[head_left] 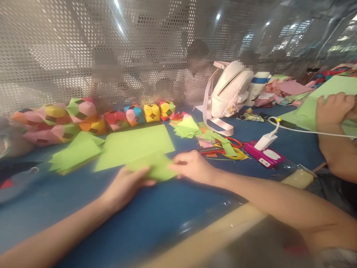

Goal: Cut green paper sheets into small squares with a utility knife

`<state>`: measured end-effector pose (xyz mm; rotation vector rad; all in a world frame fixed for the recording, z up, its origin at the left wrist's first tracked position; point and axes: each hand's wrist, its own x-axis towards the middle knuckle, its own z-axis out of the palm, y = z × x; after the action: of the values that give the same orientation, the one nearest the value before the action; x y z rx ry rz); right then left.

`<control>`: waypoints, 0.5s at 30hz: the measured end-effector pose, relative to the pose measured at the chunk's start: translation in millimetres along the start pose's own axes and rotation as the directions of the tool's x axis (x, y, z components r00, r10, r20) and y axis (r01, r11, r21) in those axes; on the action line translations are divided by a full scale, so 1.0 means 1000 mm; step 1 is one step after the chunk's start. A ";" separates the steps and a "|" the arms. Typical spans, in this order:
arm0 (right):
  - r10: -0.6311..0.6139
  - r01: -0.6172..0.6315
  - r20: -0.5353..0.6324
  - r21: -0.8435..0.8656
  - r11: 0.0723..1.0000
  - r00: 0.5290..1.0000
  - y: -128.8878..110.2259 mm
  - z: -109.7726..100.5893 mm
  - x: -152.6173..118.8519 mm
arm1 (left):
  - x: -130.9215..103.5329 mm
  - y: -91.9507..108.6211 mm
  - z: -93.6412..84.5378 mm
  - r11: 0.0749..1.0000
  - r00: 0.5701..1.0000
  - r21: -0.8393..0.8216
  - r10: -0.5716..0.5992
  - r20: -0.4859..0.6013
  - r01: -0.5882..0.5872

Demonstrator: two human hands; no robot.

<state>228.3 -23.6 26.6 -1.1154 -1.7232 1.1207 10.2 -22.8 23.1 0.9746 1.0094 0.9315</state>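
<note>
A small sheet of light green paper (156, 166), blurred by motion, is held between both hands above the blue table. My left hand (126, 184) pinches its left end, thumb on top and fingers beneath. At the right end, my right hand (193, 167) grips the paper between thumb and fingertips. Just behind it lies a larger green sheet (136, 143), flat on the table. A loose stack of green paper pieces (79, 150) sits to the left of that sheet. Scissors with red and yellow handles (237, 153) lie beyond my right hand, partly covered by paper scraps.
Folded paper balls (115, 119) line the back by a perforated metal screen (64, 48). A white backpack (231, 89) and a pink power strip (264, 154) with a white charger stand right of centre. At far right, another person's hand (333, 108) rests on green paper.
</note>
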 end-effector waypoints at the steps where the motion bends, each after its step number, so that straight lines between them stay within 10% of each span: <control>1: -0.007 0.007 0.005 -0.011 1.000 1.000 0.000 0.001 -0.001 | 0.000 -0.001 -0.001 1.000 1.000 0.023 -0.002 -0.004 0.002; 9: -0.180 0.217 0.138 -0.331 0.918 0.974 -0.017 -0.043 0.007 | 0.001 0.001 -0.006 0.997 0.996 0.020 0.077 -0.038 -0.076; 15: 0.062 -0.065 -0.033 -0.760 0.647 0.998 -0.006 -0.124 0.029 | 0.006 0.003 -0.006 0.993 0.988 -0.061 0.094 -0.123 -0.102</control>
<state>331.4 33.5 74.2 -1.6795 -2.2446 0.3697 5.5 -14.8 23.5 0.9277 1.0307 1.1099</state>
